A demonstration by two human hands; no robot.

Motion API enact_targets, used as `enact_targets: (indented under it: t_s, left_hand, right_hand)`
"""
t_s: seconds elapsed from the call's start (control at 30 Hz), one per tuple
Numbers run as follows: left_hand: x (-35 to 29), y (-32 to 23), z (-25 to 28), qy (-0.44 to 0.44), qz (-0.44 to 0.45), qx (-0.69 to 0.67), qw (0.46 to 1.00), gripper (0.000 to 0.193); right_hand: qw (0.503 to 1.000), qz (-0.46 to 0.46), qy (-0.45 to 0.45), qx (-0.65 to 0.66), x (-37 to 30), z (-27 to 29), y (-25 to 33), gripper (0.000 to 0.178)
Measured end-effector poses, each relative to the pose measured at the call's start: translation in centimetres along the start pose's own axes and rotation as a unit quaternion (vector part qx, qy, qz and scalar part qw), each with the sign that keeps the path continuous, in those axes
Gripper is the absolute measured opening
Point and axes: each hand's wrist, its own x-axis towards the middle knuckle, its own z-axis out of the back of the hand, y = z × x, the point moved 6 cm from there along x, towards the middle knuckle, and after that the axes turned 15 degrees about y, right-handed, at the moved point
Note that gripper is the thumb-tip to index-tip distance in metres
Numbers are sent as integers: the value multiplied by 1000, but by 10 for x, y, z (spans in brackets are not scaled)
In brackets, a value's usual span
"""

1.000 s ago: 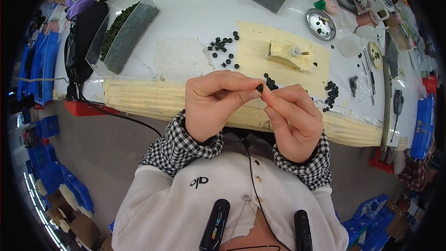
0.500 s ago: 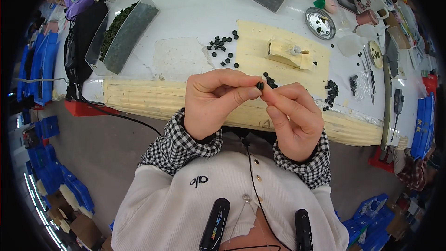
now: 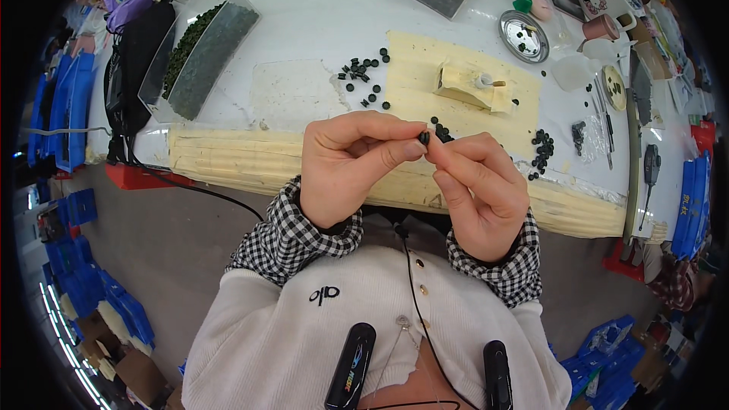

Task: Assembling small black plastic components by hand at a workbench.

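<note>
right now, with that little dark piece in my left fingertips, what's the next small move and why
Perhaps press the small dark piece lightly with the right hand: the left hand pinches it between thumb and finger, and a right fingertip is at or very near its side.

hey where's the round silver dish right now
In the head view, the round silver dish is at the upper right, on the white table between the yellow sheet and a small pink object.

head-worn fisheye, downward onto hands (image 3: 334,171)
</note>
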Motion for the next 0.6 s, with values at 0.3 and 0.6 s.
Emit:
enact_targets:
  t_s: [0.3,0.6]
  left_hand:
    - [3,-11,6,26,33,254,966,15]
    - [8,-10,15,7,20,555,832,19]
  right_hand:
    - [997,-51,-56,-17,-7,16,-7,31]
    - [975,-117,-142,-123,-24,40,-18,20]
